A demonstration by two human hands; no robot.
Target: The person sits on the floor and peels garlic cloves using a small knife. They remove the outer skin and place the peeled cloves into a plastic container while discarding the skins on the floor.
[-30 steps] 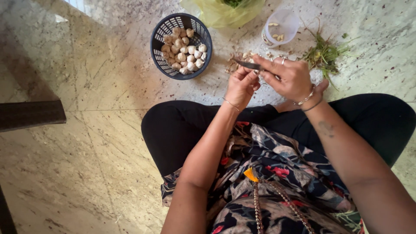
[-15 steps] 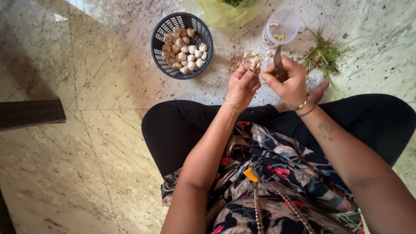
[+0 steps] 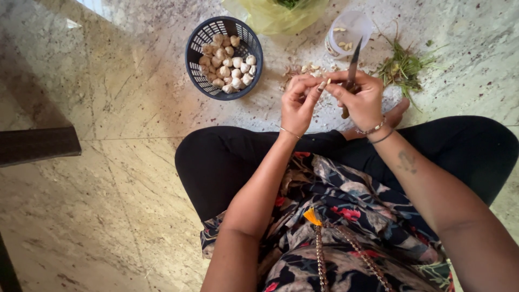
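Note:
I sit cross-legged on a marble floor. My right hand (image 3: pixel 361 100) grips a small knife (image 3: pixel 352 64) with its blade pointing up and away from me. My left hand (image 3: pixel 298 101) pinches a small pale garlic clove (image 3: pixel 326 84) at its fingertips, right against the right hand's fingers. Both hands hover above my black-trousered knees. Ahead to the left stands a dark blue plastic basket (image 3: pixel 195 50) holding several garlic bulbs (image 3: pixel 227 64). A clear plastic cup (image 3: pixel 348 33) with a few peeled cloves stands beyond the knife tip.
Garlic skins (image 3: pixel 300 70) lie scattered on the floor between the basket and the cup. A heap of green stalks (image 3: pixel 403 66) lies to the right. A yellow-green plastic bag (image 3: pixel 275 13) sits at the top edge. A dark wooden bar (image 3: pixel 38 145) is at the left.
The knife blade has swung from lying sideways to pointing upright. Both hands have stayed together over the knees, working the clove.

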